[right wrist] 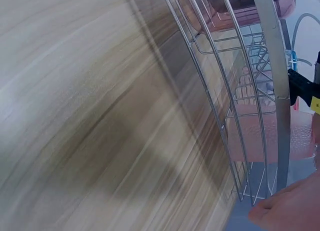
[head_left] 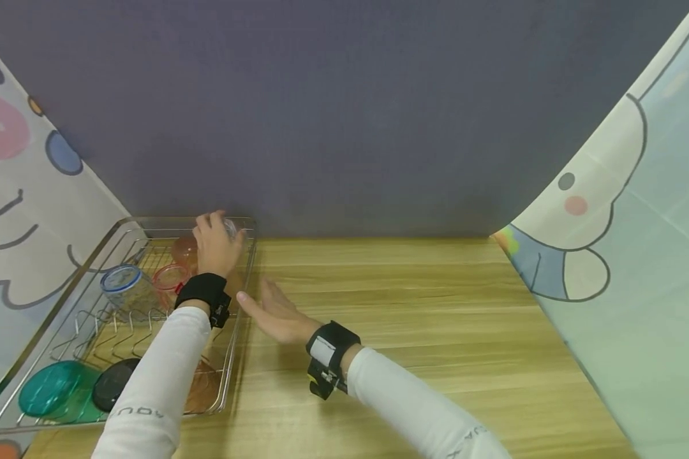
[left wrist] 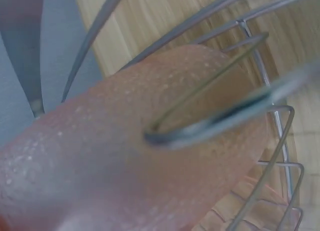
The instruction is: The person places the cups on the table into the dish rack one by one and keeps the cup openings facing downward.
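Note:
At the back right corner of a wire dish rack [head_left: 247, 280], my left hand [head_left: 215, 245] curves its fingers and thumb round the far end of a pink-tinted, dimpled cup [right wrist: 252, 136]. The cup [left wrist: 125, 141] fills much of the left wrist view, behind a rack wire. From above, the hand and wrist hide most of it. Just left of the hand sits a reddish cup [head_left: 185, 250]. My right hand [head_left: 275, 317] hovers beside the rack's right side, fingers extended, thumb toward the rack, holding nothing.
Inside the rack are a blue-rimmed clear glass [head_left: 127, 290] and a red-rimmed glass [head_left: 169, 279]. Along its front stand a teal cup [head_left: 57, 392], a dark cup [head_left: 113, 386] and an amber cup [head_left: 203, 389]. A grey wall [head_left: 367, 127] rises behind the wooden table [head_left: 425, 319].

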A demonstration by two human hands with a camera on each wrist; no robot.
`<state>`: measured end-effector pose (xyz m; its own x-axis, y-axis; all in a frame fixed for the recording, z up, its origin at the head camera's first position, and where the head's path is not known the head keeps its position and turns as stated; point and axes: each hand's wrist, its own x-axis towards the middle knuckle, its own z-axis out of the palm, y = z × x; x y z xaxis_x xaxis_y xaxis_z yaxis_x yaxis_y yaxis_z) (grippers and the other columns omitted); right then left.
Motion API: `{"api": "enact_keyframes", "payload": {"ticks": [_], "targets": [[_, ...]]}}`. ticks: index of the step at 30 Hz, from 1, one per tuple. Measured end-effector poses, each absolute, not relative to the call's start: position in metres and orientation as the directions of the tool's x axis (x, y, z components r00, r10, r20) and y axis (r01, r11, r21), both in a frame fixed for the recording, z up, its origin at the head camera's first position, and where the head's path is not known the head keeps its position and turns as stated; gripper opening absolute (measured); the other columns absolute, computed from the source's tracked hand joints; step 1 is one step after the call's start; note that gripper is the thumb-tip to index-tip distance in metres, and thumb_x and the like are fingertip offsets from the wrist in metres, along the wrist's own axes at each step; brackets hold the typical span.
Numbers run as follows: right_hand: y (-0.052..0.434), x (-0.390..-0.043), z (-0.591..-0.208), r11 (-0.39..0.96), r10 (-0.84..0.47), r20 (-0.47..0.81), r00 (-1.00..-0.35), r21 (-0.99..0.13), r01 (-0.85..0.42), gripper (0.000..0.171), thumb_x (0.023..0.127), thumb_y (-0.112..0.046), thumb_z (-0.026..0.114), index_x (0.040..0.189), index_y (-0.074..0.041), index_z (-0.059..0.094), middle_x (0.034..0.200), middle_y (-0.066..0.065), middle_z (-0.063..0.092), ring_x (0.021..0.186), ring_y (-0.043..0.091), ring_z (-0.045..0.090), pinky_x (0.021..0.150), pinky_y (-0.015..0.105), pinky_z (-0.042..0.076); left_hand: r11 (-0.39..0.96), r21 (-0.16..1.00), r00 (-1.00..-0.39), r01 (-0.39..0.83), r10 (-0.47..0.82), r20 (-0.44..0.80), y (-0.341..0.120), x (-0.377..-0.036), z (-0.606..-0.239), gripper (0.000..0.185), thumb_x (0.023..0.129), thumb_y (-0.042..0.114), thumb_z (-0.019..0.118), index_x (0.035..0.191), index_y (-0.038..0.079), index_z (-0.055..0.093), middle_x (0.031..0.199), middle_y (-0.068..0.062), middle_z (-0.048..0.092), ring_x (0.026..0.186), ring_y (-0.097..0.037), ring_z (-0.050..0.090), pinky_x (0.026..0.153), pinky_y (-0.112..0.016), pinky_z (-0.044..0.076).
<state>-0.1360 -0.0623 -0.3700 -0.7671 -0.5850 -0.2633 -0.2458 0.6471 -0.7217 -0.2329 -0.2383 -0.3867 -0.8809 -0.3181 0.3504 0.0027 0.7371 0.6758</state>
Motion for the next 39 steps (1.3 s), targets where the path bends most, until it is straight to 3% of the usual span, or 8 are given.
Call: {"api": "enact_keyframes", "payload": {"ticks": [8,15,30,39], "targets": [[-0.066,-0.133,-0.374,0.657,-0.587,-0.278,-0.76,-0.713,-0.246,0.087,0.087,-0.072,0.003,0.149,-0.011,-0.005,0.156,0.007,-0.006,0.145,0.019,-0.002,0.119,0.039,0.009,0.773,0.63,-0.906,-0.07,-0.313,0.284,-0.238,-0.233,-0.389,0.058,0.09,0.024,0.058,0.133,-0.005,0.034,0.133,-0.031,0.029,0.12,-0.049,0.032,0.086,-0.061,0.043],[-0.068,-0.129,-0.375,0.673,-0.585,-0.296,-0.755,-0.697,-0.248,0.086,0.088,-0.07,0.001,0.149,-0.009,-0.003,0.156,0.007,-0.005,0.145,0.017,-0.002,0.119,0.038,0.011,0.819,0.568,-0.923,-0.078,-0.275,0.269,-0.238,-0.23,-0.388,0.051,0.089,0.018,0.059,0.124,-0.014,0.041,0.127,-0.034,0.035,0.113,-0.052,0.039,0.088,-0.061,0.043],[-0.068,-0.13,-0.393,0.629,-0.573,-0.291,-0.766,-0.756,-0.183,0.084,0.087,-0.071,0.003,0.149,-0.015,-0.007,0.157,0.005,-0.005,0.145,0.02,-0.002,0.119,0.042,0.009,0.867,0.495,-0.938,-0.052,-0.213,0.274,-0.237,-0.229,-0.391,0.04,0.085,0.009,0.06,0.117,-0.013,0.049,0.121,-0.035,0.042,0.104,-0.053,0.045,0.087,-0.06,0.043],[-0.067,-0.136,-0.389,0.652,-0.558,-0.322,-0.765,-0.741,-0.163,0.088,0.085,-0.075,0.002,0.149,-0.015,-0.007,0.156,0.007,-0.005,0.145,0.02,-0.002,0.118,0.044,0.011,0.905,0.417,-0.946,-0.083,-0.202,0.252,-0.241,-0.227,-0.39,0.034,0.08,0.007,0.06,0.107,-0.013,0.054,0.111,-0.034,0.049,0.095,-0.054,0.052,0.078,-0.061,0.047]]}}
